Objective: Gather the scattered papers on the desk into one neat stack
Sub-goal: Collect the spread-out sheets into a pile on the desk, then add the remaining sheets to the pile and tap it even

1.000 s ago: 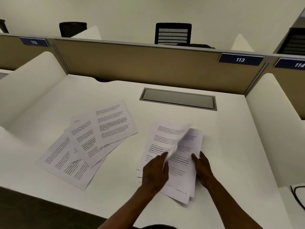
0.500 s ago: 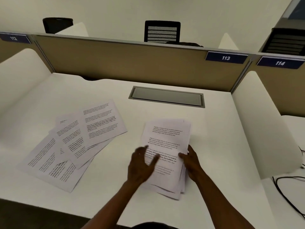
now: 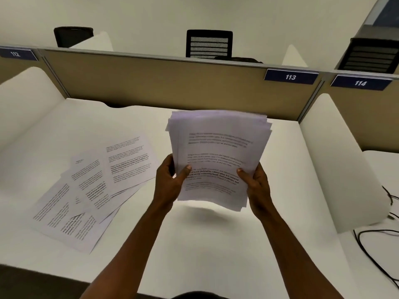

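Far left: a white curved divider (image 3: 23,100) walling off that side of the white desk (image 3: 194,244), bare surface between it and the loose sheets. Left of centre: fanned loose sheets (image 3: 95,188) lying flat on the desk, overlapping; at least four or five, exact count unclear. Long axes slanted, far ends leaning right, nearest corner close to the desk's front edge. Bare desk between these sheets and the arms.

Centre: left hand (image 3: 167,183) clamped on the left edge of a held stack (image 3: 218,156), thumb on the printed face, fingers behind. Stack raised clear of the desk, shadow beneath it, long axis running away from the viewer, top edge near the tan back partition (image 3: 151,85). Sheet count hidden; edges slightly uneven at the top. Right hand (image 3: 257,186) gripping the right edge likewise, thumb on top.

Right: second white divider (image 3: 336,160), open desk between it and the stack. Beyond it, black cables (image 3: 371,244). Three number plates on the partition: 112 (image 3: 15,53), 113 (image 3: 290,77), 114 (image 3: 360,83).
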